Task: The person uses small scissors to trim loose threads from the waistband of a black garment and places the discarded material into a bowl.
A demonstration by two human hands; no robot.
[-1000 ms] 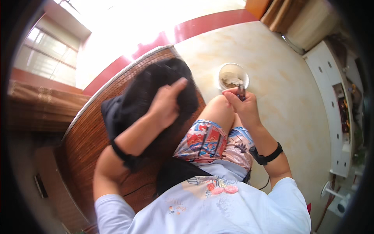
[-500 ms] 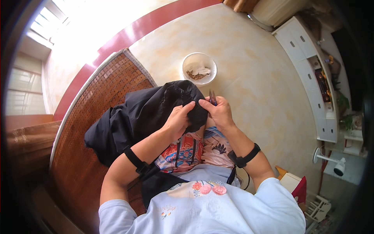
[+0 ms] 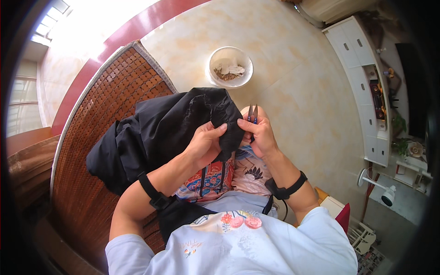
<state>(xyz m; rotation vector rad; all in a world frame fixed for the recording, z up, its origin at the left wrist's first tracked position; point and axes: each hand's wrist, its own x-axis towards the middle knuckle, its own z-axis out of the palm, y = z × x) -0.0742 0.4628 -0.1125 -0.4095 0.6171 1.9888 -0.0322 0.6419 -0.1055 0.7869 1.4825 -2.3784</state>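
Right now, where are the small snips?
In the head view, the snips are in the person's right hand, blades pointing up the picture, just right of the black fabric and below the white bucket.

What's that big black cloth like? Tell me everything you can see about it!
The black cloth looks like thin, smooth fabric, all soft folds and creases. A rough, wavy line, maybe stitching or loose thread, runs near the top of its right end. It lies bunched over the brown mat, with that right end held above the printed shorts. The left hand pinches it, and the right hand, which also holds pointed snips, has its thumb at the edge.
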